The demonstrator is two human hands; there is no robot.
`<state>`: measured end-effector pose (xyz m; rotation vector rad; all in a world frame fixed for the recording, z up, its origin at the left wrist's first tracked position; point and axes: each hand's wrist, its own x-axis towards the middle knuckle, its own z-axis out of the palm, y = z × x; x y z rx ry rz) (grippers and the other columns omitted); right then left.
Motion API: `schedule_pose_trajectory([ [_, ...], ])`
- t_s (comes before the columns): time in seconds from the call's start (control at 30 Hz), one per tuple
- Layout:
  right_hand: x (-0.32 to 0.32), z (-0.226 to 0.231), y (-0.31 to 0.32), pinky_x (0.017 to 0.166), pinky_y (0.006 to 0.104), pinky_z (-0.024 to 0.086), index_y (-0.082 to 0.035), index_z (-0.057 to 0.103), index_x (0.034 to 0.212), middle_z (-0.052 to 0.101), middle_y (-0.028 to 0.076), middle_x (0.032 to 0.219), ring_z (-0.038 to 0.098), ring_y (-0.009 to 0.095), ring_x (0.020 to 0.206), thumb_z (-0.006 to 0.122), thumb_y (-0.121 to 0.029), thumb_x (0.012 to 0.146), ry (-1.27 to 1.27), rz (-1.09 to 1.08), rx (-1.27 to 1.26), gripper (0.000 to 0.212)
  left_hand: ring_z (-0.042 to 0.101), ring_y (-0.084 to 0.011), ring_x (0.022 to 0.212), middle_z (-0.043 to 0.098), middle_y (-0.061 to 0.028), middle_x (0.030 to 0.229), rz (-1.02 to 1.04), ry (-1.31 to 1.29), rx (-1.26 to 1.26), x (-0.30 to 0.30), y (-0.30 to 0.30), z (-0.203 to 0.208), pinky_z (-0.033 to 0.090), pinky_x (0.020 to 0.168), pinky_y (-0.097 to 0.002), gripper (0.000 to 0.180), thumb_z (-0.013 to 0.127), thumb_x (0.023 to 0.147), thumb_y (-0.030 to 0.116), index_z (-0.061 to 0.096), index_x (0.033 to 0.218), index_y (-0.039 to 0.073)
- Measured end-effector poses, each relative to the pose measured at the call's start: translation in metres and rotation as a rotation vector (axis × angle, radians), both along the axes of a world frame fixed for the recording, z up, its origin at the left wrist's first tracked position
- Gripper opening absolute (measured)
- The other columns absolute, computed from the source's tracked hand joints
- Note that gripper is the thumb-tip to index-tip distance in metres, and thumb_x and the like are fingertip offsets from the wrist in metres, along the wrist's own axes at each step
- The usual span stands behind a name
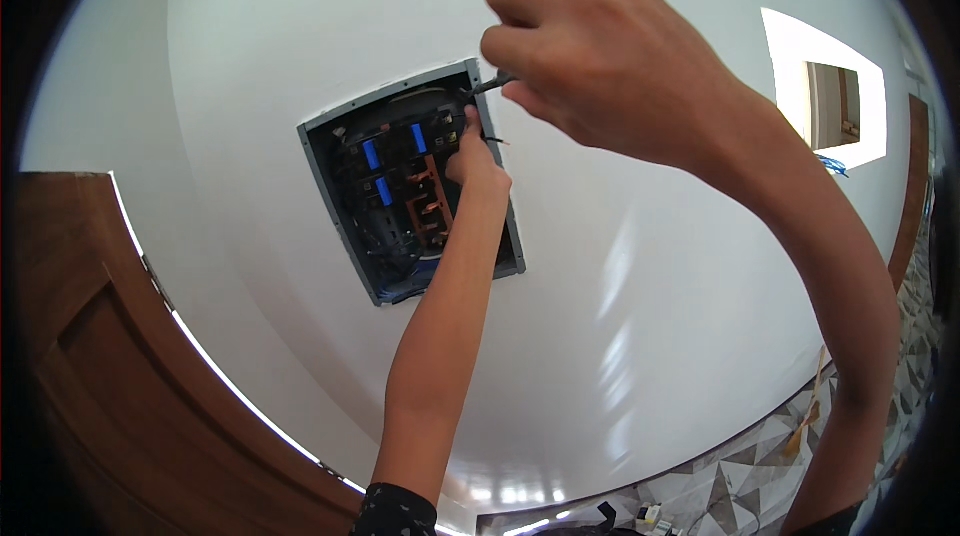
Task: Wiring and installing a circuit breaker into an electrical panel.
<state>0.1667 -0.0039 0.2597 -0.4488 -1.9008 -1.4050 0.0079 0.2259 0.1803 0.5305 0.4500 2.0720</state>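
Observation:
In the grey metal frame of an electrical panel box (pixel 335 204), set into the white wall, are black breakers with blue parts (pixel 419 138) and copper bars (pixel 418 221). My left hand (pixel 474 158) reaches into the box's right side, one finger or thumb pointing up and the others curled. A dark wire end (pixel 496 141) sticks out beside it; whether these fingers grip it is hidden. My right hand (pixel 600 61) is closed in a fist around a slim dark hand tool (pixel 490 85), its tip at the box's upper right corner. Its exact kind cannot be made out.
A brown wooden door (pixel 130 366) stands at the left. To the right, the wall has a bright window-like opening (pixel 835 101) with blue wires (pixel 832 166) below it. A broom-like thing (pixel 800 426) leans near the patterned tile floor (pixel 735 491). Small items lie at the bottom.

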Motion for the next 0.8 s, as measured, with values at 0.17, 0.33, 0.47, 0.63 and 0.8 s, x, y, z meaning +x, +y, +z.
schedule_pose_trajectory([
  [0.17, 0.001, -0.002, 0.016, 0.053, 0.0359, 0.056, 0.000, 0.062, 0.064, 0.063, 0.010, 0.076, 0.069, 0.023, 0.064, 0.072, 0.003, 0.072, -0.009, 0.064, -0.007, 0.014, 0.069, -0.0262, 0.092, 0.070, -0.0165, 0.106, 0.014, 0.015, -0.081, 0.010, -0.017, 0.003, 0.057, 0.078, -0.0383, 0.056, 0.084, 0.081, 0.026, 0.060, 0.112, -0.013],
  [0.33, -0.003, -0.008, 0.020, 0.053, 0.0340, 0.058, -0.001, 0.064, 0.065, 0.064, 0.011, 0.077, 0.069, 0.023, 0.064, 0.074, 0.002, 0.073, 0.008, 0.118, 0.010, 0.013, 0.070, -0.0253, 0.089, 0.070, -0.0153, 0.106, 0.065, 0.044, -0.171, 0.011, -0.025, 0.004, 0.057, 0.075, -0.0380, 0.047, 0.082, 0.083, 0.024, 0.063, 0.109, -0.010],
  [0.47, -0.005, -0.007, 0.017, 0.053, 0.0340, 0.058, -0.001, 0.065, 0.066, 0.065, 0.011, 0.076, 0.070, 0.023, 0.065, 0.075, 0.001, 0.073, 0.011, 0.100, -0.013, 0.012, 0.069, -0.0250, 0.088, 0.070, -0.0149, 0.106, 0.058, 0.016, -0.100, 0.011, -0.024, 0.002, 0.057, 0.074, -0.0376, 0.043, 0.080, 0.083, 0.018, 0.062, 0.110, -0.010],
  [0.63, -0.014, -0.009, 0.019, 0.053, 0.0346, 0.059, 0.000, 0.066, 0.068, 0.065, 0.012, 0.076, 0.071, 0.024, 0.066, 0.075, 0.001, 0.074, 0.027, 0.078, -0.048, 0.011, 0.068, -0.0252, 0.095, 0.068, -0.0156, 0.112, 0.056, 0.017, -0.088, 0.010, -0.028, 0.003, 0.056, 0.079, -0.0365, 0.043, 0.077, 0.085, 0.013, 0.059, 0.115, -0.012],
  [0.8, -0.021, -0.008, 0.021, 0.053, 0.0347, 0.059, 0.001, 0.066, 0.067, 0.065, 0.013, 0.076, 0.071, 0.025, 0.066, 0.074, 0.003, 0.073, 0.026, 0.073, -0.039, 0.010, 0.067, -0.0263, 0.102, 0.065, -0.0166, 0.119, 0.066, 0.013, -0.100, 0.012, -0.035, 0.005, 0.056, 0.084, -0.0372, 0.052, 0.078, 0.085, 0.015, 0.054, 0.121, -0.013],
])
